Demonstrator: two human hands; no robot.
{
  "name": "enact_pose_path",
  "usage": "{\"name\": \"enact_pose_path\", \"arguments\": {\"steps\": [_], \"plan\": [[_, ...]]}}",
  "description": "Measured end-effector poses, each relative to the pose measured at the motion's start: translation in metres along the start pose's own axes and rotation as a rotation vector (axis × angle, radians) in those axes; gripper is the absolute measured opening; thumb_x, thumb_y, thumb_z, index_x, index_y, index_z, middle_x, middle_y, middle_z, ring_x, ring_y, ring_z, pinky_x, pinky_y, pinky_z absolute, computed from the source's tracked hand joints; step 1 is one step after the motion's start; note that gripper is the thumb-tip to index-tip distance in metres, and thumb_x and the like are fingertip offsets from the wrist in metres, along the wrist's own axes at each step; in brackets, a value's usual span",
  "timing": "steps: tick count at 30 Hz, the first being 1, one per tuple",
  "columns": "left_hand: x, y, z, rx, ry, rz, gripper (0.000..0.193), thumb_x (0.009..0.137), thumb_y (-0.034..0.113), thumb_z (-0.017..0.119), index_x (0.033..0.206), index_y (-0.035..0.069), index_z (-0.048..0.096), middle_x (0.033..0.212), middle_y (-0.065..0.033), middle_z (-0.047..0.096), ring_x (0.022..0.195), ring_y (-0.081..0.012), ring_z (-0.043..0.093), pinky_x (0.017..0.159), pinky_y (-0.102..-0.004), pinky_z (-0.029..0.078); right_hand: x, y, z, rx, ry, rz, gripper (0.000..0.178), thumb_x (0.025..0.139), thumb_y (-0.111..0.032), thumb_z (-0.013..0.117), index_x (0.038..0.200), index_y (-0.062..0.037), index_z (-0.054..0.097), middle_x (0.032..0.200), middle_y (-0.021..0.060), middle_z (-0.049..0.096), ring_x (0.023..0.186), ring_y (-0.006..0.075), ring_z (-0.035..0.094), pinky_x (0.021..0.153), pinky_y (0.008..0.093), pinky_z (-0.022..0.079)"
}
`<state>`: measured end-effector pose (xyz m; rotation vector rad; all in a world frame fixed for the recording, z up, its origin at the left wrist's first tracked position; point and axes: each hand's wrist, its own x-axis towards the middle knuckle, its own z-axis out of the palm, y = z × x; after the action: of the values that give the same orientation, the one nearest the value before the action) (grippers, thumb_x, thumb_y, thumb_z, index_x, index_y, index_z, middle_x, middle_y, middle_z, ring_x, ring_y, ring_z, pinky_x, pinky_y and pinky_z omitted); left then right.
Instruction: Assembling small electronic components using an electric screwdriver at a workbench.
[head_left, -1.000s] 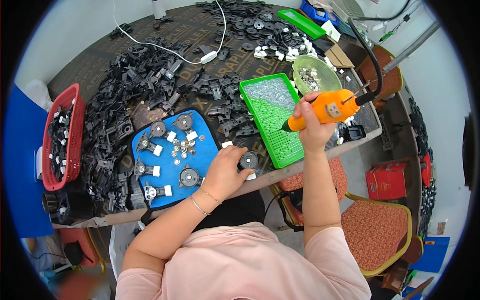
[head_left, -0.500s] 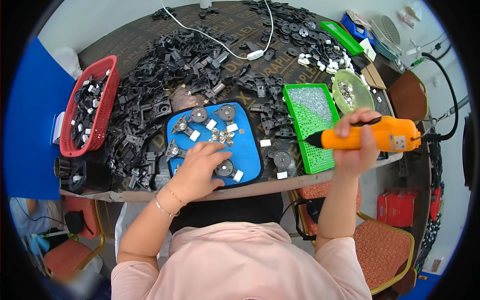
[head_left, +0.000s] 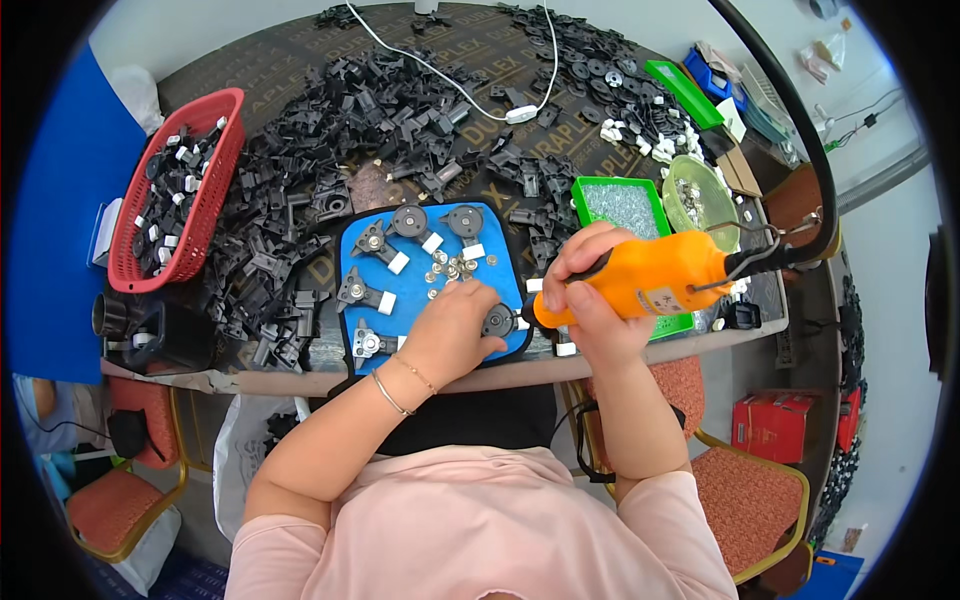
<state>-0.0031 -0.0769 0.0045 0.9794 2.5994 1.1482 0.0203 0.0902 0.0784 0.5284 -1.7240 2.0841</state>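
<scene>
My right hand [head_left: 598,305] is wrapped round an orange electric screwdriver [head_left: 655,280], which lies tilted with its dark nose pointing left. Its tip meets the edge of a black round plastic part [head_left: 498,320] near the right side of the blue mat [head_left: 415,300]. My left hand [head_left: 448,335] grips that part from the left, thumb on the near side and fingers on the far side. Small metal pieces [head_left: 455,268] lie beyond my left fingers. Several black assemblies with white tabs, one of them a round part [head_left: 410,222], stand along the mat's far and left sides.
A heap of black plastic parts [head_left: 370,120] covers the far left. The red basket [head_left: 225,150] holds more. Rightward are a green tray [head_left: 580,205] of small screws, partly behind my right hand, and a pale green bowl [head_left: 735,235]. The screwdriver's black cable [head_left: 800,110] hangs overhead.
My right hand has brought the screwdriver left and down from over the green tray to the round part. My left hand has shifted right and now grips that part.
</scene>
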Motion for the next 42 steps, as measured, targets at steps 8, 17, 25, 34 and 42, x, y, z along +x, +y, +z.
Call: {"name": "enact_pose_path", "arguments": {"steps": [8, 17, 25, 34, 42], "plan": [[0.0, -0.001, 0.002, -0.049, 0.047, 0.004, 0.045, 0.06, 0.015, 0.083, 0.098, 0.004, 0.061, 0.091, -0.0121, 0.059, 0.091, -0.0336, 0.056, 0.079, -0.0393, 0.047, 0.0, 0.008, -0.001, -0.045, -0.03, 0.015, 0.02, 0.075, 0.003, 0.065, 0.091, -0.0021, 0.054, 0.084, 0.0088, 0.054, 0.071, 0.0164, 0.055, 0.062, 0.0276, 0.046], [0.001, -0.007, 0.006, -0.108, 0.029, 0.007, 0.042, 0.061, 0.013, 0.082, 0.095, 0.002, 0.061, 0.092, -0.0133, 0.059, 0.094, -0.0338, 0.055, 0.082, -0.0389, 0.047, -0.001, 0.008, 0.006, -0.053, -0.091, 0.073, 0.019, 0.074, 0.007, 0.061, 0.088, -0.0017, 0.052, 0.083, 0.0096, 0.05, 0.064, 0.0152, 0.055, 0.057, 0.0263, 0.047], [0.002, 0.001, 0.001, -0.113, -0.003, -0.083, 0.044, 0.059, 0.013, 0.084, 0.096, 0.001, 0.062, 0.096, -0.0133, 0.063, 0.093, -0.0336, 0.058, 0.083, -0.0394, 0.048, 0.019, -0.013, -0.032, 0.382, -0.067, -0.087, 0.024, 0.079, -0.011, 0.069, 0.095, -0.0014, 0.053, 0.095, 0.0119, 0.053, 0.067, 0.0159, 0.056, 0.06, 0.0287, 0.048], [0.002, 0.013, 0.013, 0.216, 0.138, -0.021, 0.055, 0.064, 0.03, 0.083, 0.104, 0.001, 0.059, 0.096, -0.0139, 0.062, 0.092, -0.0331, 0.057, 0.08, -0.0395, 0.047, -0.01, -0.024, -0.12, -0.331, 0.486, -0.113, 0.02, 0.081, 0.004, 0.063, 0.097, -0.001, 0.051, 0.081, 0.0092, 0.057, 0.062, 0.0151, 0.057, 0.059, 0.0267, 0.047], [0.005, 0.014, 0.005, 0.216, 0.094, 0.102, 0.058, 0.066, 0.027, 0.081, 0.112, 0.001, 0.058, 0.102, -0.0149, 0.058, 0.097, -0.0329, 0.056, 0.084, -0.0388, 0.047, -0.018, -0.011, -0.135, -0.302, 0.532, -0.154, 0.019, 0.082, 0.005, 0.06, 0.098, -0.001, 0.051, 0.081, 0.0104, 0.057, 0.063, 0.0157, 0.056, 0.059, 0.0276, 0.047]]}}
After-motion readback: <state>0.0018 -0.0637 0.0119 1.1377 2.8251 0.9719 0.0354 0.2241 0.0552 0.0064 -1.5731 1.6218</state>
